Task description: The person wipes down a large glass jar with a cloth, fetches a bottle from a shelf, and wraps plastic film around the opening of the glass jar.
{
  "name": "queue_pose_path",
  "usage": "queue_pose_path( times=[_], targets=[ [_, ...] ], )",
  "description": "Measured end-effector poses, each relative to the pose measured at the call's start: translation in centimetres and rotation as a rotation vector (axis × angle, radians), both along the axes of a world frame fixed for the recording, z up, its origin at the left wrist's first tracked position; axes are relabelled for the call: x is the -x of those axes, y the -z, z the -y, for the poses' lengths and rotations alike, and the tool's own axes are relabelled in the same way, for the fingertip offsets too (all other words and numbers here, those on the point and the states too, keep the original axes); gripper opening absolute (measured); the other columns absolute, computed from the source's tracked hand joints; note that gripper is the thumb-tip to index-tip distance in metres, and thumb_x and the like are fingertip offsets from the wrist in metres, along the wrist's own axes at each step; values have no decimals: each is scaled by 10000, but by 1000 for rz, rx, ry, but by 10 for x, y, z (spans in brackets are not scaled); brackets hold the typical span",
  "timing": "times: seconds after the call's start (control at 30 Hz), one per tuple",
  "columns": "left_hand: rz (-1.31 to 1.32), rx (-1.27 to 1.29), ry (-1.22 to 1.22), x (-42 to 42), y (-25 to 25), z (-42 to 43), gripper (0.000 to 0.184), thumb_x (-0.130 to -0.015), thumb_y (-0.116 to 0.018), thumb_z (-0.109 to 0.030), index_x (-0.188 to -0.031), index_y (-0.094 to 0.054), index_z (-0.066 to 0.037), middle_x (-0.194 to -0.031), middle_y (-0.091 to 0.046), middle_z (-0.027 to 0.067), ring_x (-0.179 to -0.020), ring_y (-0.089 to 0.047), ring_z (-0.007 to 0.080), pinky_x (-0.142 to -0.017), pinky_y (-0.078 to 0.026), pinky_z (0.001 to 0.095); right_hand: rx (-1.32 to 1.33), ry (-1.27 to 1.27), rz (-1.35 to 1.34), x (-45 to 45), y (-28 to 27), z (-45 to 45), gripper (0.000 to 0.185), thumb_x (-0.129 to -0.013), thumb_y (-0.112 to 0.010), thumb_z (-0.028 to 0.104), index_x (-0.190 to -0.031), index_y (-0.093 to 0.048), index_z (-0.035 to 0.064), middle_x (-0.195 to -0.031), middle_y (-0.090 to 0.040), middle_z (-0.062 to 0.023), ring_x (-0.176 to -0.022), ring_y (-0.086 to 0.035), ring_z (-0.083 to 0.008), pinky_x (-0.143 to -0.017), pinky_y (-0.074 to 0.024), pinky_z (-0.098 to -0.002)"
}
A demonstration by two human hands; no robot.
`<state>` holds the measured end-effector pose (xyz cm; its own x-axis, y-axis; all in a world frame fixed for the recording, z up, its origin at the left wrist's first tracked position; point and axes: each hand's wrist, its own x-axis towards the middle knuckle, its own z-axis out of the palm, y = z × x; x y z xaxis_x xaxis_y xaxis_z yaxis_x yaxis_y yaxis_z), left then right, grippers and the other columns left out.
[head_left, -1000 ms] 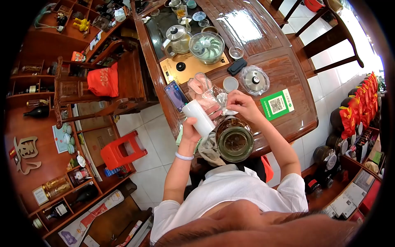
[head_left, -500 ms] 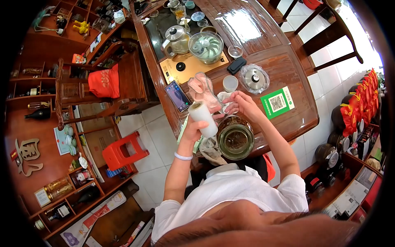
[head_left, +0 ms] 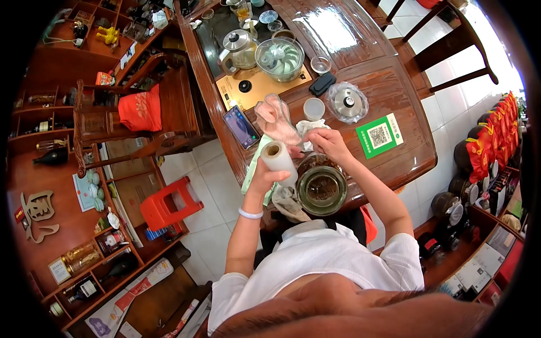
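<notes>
My left hand is closed around a roll of clear plastic film, its hollow cardboard core facing up. Just right of it, my right hand has its fingers pinched together; what lies between them is too small or too clear to name. Below both hands, at the table's edge, stands a large glass jar with a thick greenish glass rim. A pink cloth and a crumpled white tissue lie beyond my hands. Close to the jar's left side is a greyish cloth.
On the wooden table are a phone, a round white-topped container, a plastic-wrapped lid, a green QR card, a glass bowl and a kettle. A red stool stands left.
My right hand has turned, its fingers drawn closer into a pinch. The roll in my left hand is slightly more upright. The view has shifted a little.
</notes>
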<state>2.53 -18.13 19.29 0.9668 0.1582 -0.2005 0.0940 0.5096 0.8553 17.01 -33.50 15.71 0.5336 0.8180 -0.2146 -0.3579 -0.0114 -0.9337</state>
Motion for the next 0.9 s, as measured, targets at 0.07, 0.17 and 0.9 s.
queue_pose_path(
  times=[0.07, 0.17, 0.9],
  targets=[
    [7, -32, -18, 6, 8, 0, 554, -567, -729, -179, -1045, -515, 0, -1038, -554, 144, -945, -576, 264, -788, -488, 357, -16, -5, -22, 1, 2, 4, 173, -865, -558, 150, -826, -644, 5, -720, -558, 9, -555, -458, -44, -503, -359, -189],
    [22, -102, -21, 14, 7, 1, 495, -564, -731, -179, -985, -533, -11, -964, -549, 113, -908, -567, 240, -777, -492, 353, -36, -55, 231, 3, 1, 6, 167, -850, -567, 129, -828, -648, -15, -714, -554, -9, -590, -487, -74, -556, -393, -208],
    [45, -498, -44, 55, -21, 33, 522, -556, -701, -21, -1053, -541, 4, -1043, -577, 112, -960, -558, 214, -853, -424, 317, -80, -128, -33, 21, -28, 37, 231, -872, -516, 123, -874, -654, -63, -891, -661, -139, -849, -624, -191, -772, -490, -297]
  ],
)
